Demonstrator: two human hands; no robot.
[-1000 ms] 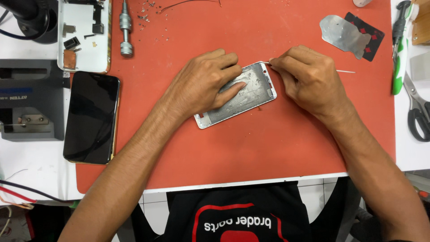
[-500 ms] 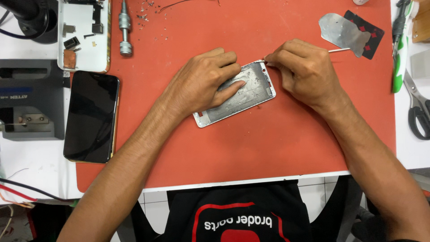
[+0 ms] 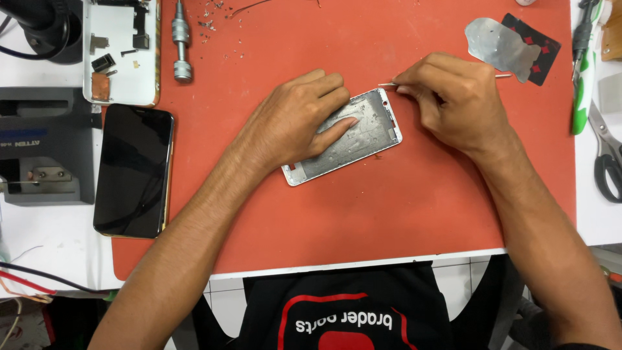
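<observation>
A bare silver phone frame (image 3: pixel 363 139) lies tilted on the red work mat (image 3: pixel 363 214). My left hand (image 3: pixel 295 123) rests flat on its left half, fingers spread over the metal and pressing it down. My right hand (image 3: pixel 453 104) pinches a thin metal tool (image 3: pixel 389 84). The tool's tip touches the frame's upper right corner, and its other end sticks out past my knuckles on the right.
A black phone (image 3: pixel 134 170) lies at the mat's left edge, with an opened white phone back (image 3: pixel 122 52) and a metal screwdriver handle (image 3: pixel 181 42) behind it. A grey metal plate on a black card (image 3: pixel 502 42) sits far right. Scissors (image 3: pixel 606 155) and a green-handled tool (image 3: pixel 581 71) lie beyond the mat.
My right hand has shifted up and slightly right along the frame's right end, bringing the tool tip to the upper corner. My left hand keeps holding the frame down.
</observation>
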